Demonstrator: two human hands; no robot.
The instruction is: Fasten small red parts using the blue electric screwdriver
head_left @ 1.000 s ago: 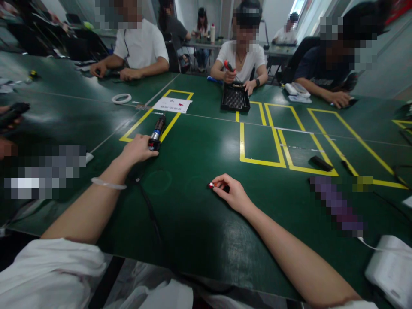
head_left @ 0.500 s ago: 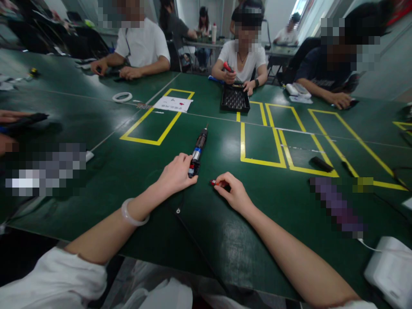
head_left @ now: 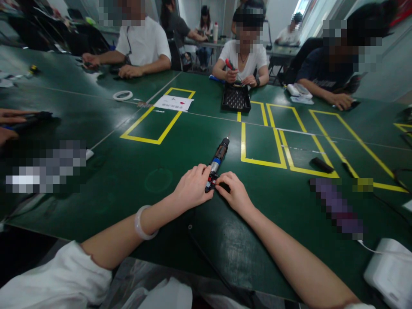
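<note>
Left hand (head_left: 193, 187) beside pinched right hand (head_left: 234, 192)

We log 1 dark tool (head_left: 220, 153), banded blue and silver, tip angled away; 1 red piece (head_left: 214, 182) near its rear, mostly hidden.

L hand (head_left: 193, 185) hides rear pt. of tool (head_left: 220, 155); its tip too fine to tell. Unclear what R fingers (head_left: 227, 176) pinch, if anything. White sheet (head_left: 170, 104) unreadable. Purple item (head_left: 336, 206) pixelated. White box (head_left: 386, 268) cut off by pic's R edge, co-worker's hands (head_left: 12, 116) by L edge.
</note>
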